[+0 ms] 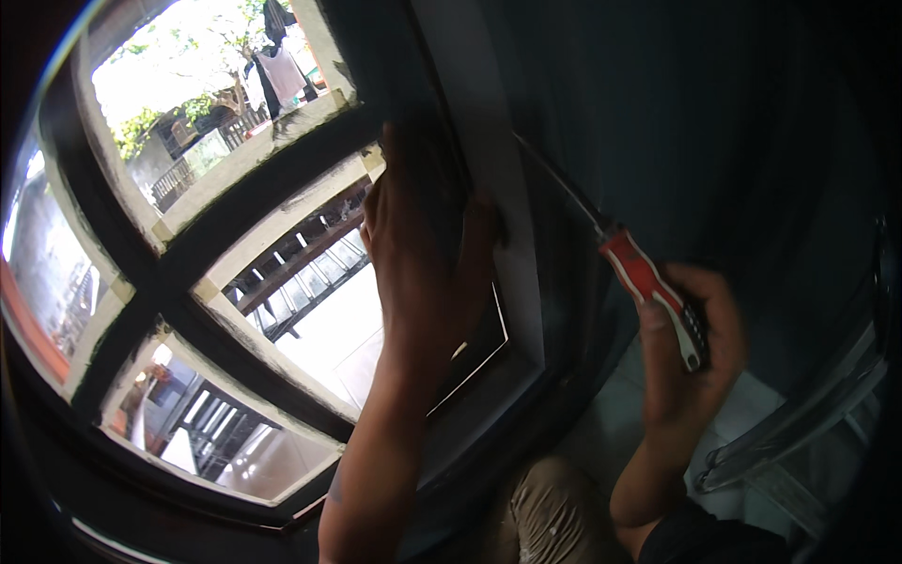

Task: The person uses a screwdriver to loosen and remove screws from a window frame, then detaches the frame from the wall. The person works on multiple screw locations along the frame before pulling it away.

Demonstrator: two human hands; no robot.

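My right hand (695,329) is closed round a screwdriver (634,268) with a red, white and black handle. Its thin metal shaft points up and left, with the tip near the grey upright strip of the surround and seemingly apart from it. My left hand (413,249) is on the dark upright edge of the window frame (160,287), thumb toward the surround and fingers toward the glass. Deep shadow covers its fingertips and whatever lies under the palm.
Glass panes divided by dark bars fill the left side. Through them show a tree, hanging laundry (282,75) and railings. A grey surround (517,329) runs beside the frame. At lower right stands a chair with a shiny rail (799,414) on pale floor tiles. My trousered knee (559,508) is below.
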